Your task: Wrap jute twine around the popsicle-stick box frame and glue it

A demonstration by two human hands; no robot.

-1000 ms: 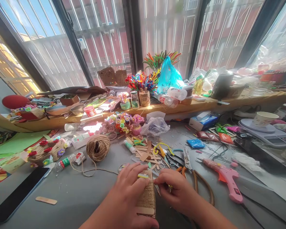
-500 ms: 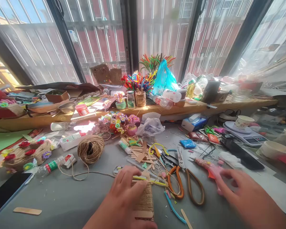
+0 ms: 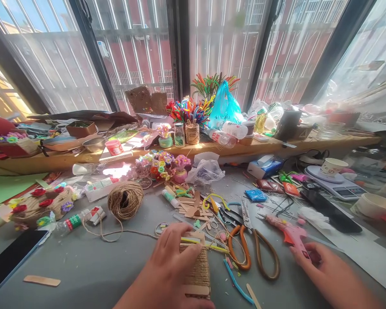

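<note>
My left hand wraps around a small piece bound in brown twine with flat wooden sticks at its ends, pressing it to the grey table. A yellow stick lies across its far end. My right hand sits out to the right, fingers closed on the handle of a pink glue gun that lies on the table. Orange-handled scissors rest between the two hands.
A ball of twine trails a strand toward my left hand. Loose craft sticks and pliers lie beyond. A dark phone and a single stick lie at the left; a scale with a cup stands at the right. The wooden ledge is cluttered.
My right hand left the twine-wrapped piece, swung right across the scissors and closed on the pink glue gun's handle. My left hand stayed on the wrapped piece.
</note>
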